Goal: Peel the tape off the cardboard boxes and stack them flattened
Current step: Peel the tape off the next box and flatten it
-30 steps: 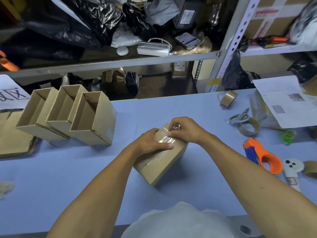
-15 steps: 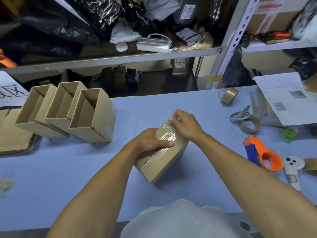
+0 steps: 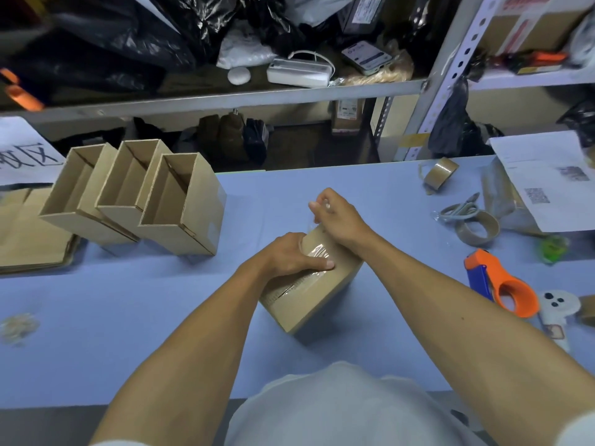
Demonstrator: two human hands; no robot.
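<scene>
1. Worktop [image 3: 112, 333] front-left: open strip, only a small heap of scraps [image 3: 19, 326] near the left edge.
2. Left: three open boxes [image 3: 138, 194] packed in a touching row, flattened cardboard [image 3: 29, 239] beyond them. No pass through, go in front.
3. Centre: taped box [image 3: 309, 294] under both forearms blocks the middle.
4. Right: tape dispenser [image 3: 502, 284], tape rolls [image 3: 479, 230], scissors [image 3: 460, 209], paper sheet [image 3: 547, 181] crowd the edge.
5. Back: open lane between open boxes and brown roll [image 3: 439, 172]; shelf rail [image 3: 225, 98] overhangs.
</scene>
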